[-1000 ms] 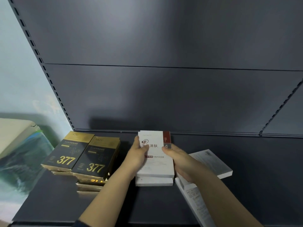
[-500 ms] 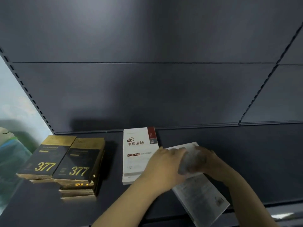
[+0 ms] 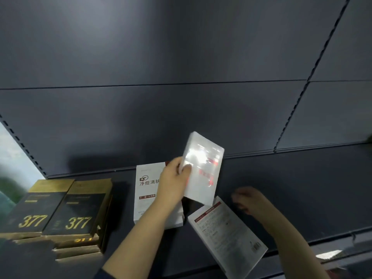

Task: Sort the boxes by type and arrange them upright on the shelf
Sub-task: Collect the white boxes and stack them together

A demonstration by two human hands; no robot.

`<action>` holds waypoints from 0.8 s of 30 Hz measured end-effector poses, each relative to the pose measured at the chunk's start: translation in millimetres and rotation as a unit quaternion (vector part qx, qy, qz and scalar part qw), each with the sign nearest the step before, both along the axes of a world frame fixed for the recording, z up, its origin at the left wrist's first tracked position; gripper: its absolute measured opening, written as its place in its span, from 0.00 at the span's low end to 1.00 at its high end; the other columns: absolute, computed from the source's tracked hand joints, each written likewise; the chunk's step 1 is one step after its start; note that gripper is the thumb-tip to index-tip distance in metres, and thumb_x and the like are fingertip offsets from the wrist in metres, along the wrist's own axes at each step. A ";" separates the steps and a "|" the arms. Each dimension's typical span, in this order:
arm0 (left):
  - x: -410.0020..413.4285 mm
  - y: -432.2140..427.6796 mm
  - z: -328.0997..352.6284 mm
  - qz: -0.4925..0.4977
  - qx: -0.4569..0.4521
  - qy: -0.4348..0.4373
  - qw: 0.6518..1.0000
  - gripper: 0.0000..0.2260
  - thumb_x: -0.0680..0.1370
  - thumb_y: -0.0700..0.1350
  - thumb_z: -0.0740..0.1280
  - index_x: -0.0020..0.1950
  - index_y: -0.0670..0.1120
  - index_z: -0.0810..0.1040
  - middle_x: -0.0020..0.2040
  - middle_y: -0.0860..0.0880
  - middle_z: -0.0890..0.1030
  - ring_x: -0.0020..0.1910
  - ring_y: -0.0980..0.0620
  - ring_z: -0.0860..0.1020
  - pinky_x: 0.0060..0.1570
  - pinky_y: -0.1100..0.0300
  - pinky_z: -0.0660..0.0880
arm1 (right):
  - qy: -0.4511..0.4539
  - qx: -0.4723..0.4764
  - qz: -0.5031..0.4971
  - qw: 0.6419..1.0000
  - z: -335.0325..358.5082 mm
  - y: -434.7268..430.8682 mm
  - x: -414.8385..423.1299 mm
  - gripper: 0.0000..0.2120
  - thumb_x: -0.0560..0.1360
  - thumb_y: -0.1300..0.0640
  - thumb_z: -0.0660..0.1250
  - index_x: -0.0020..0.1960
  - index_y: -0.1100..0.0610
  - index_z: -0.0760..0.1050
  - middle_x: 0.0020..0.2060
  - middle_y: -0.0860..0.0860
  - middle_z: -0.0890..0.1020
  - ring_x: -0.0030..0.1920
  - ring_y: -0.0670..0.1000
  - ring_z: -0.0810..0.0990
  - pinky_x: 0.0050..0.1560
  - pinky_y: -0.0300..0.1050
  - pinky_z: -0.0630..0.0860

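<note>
- Head view: the left hand [image 3: 173, 182] grips a glossy white box [image 3: 202, 168], lifted and tilted above the shelf [image 3: 281, 188].
- The right hand [image 3: 249, 200] hovers loosely curled, holding nothing, just beside a flat white box [image 3: 227, 234].
- A white stack [image 3: 147, 196] lies behind the left hand.
- Black-and-gold "377" boxes [image 3: 58, 214] lie stacked flat at left.

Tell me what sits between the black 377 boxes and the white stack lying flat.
Nothing: in the head view, only a bare strip of dark shelf separates the black 377 boxes from the flat white stack.
</note>
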State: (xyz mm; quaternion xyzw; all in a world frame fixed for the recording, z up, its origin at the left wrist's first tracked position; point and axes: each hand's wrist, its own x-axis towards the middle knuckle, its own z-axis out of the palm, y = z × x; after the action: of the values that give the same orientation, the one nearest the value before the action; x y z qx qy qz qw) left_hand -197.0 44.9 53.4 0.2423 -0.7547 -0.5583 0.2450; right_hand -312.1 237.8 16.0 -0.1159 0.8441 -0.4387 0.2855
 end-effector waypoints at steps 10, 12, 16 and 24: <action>27.4 -12.4 12.4 0.070 0.310 0.081 0.945 0.07 0.80 0.45 0.64 0.45 0.47 0.80 0.41 0.51 0.87 0.42 0.49 0.84 0.39 0.59 0.79 | 0.162 0.343 0.183 0.907 -12.1 -52.2 41.3 0.56 0.58 0.32 0.74 0.74 0.59 0.56 0.71 0.57 0.61 0.72 0.58 0.61 0.71 0.54 0.62; 34.3 -16.1 14.2 0.075 0.302 0.076 0.947 0.04 0.79 0.44 0.66 0.47 0.48 0.79 0.42 0.50 0.87 0.43 0.48 0.84 0.43 0.56 0.79 | 0.155 0.336 0.146 0.917 -11.8 -56.6 28.5 0.56 0.58 0.32 0.74 0.75 0.58 0.55 0.72 0.57 0.61 0.72 0.59 0.60 0.71 0.55 0.64; 52.6 -31.0 13.9 0.039 0.239 -0.001 0.970 0.15 0.76 0.35 0.67 0.60 0.49 0.73 0.52 0.48 0.84 0.50 0.47 0.83 0.45 0.54 0.80 | 0.178 0.299 0.061 0.936 -5.2 -59.3 8.5 0.52 0.61 0.31 0.72 0.73 0.59 0.58 0.70 0.58 0.64 0.71 0.60 0.63 0.67 0.55 0.67; 89.5 -62.4 4.1 -0.062 0.317 0.070 0.944 0.26 0.73 0.25 0.65 0.67 0.46 0.75 0.57 0.42 0.84 0.56 0.44 0.82 0.48 0.54 0.80 | 0.148 0.372 0.066 0.914 -9.8 -61.9 9.3 0.63 0.59 0.27 0.70 0.77 0.63 0.47 0.73 0.62 0.60 0.73 0.62 0.61 0.71 0.59 0.62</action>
State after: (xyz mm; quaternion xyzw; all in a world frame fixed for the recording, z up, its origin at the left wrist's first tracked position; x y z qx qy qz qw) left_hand -107.6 -17.5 57.4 0.2209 -0.5329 -0.7985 0.1721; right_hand -302.8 175.9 6.2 -0.1202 0.9694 -0.0514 0.2078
